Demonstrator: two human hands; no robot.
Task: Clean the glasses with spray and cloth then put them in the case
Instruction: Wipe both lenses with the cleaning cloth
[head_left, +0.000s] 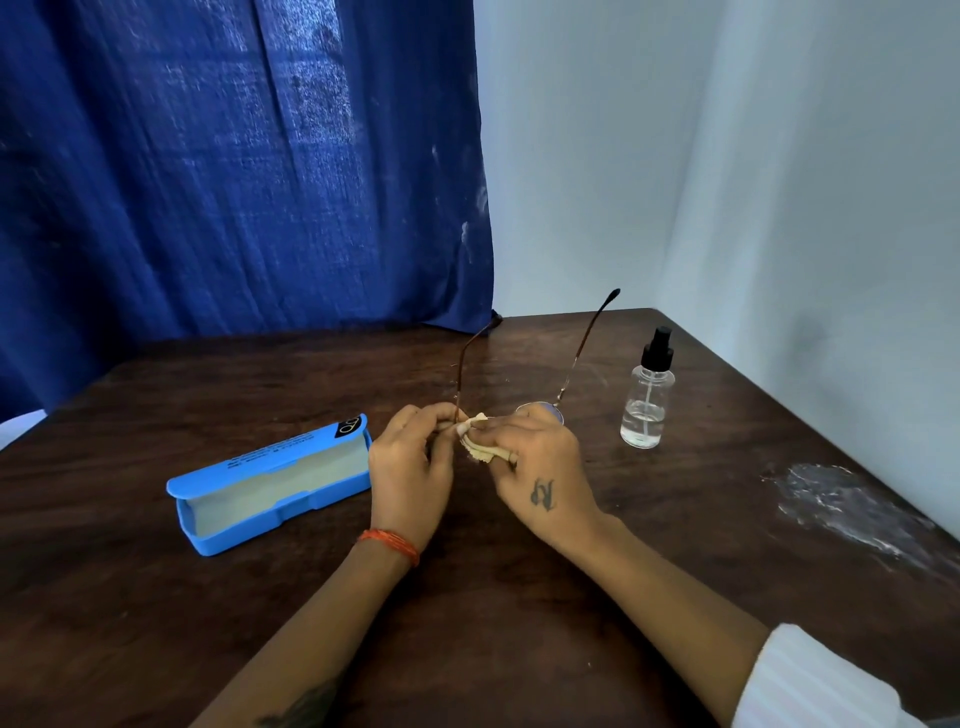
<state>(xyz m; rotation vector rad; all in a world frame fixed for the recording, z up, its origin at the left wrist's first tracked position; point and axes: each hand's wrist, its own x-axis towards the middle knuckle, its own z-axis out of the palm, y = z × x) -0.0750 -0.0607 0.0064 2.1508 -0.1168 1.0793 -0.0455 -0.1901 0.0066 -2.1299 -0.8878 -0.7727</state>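
Thin-framed glasses are held above the middle of the dark wooden table, temples open and pointing away from me. My left hand pinches the frame at its left hinge. My right hand presses a small cream cloth against the left lens; the right lens peeks out just beyond its knuckles. An open blue glasses case lies to the left of my hands. A clear spray bottle with a black pump stands upright to the right.
A blue curtain hangs behind the table's far edge. White walls meet at the back right corner. A whitish smear marks the table near its right edge.
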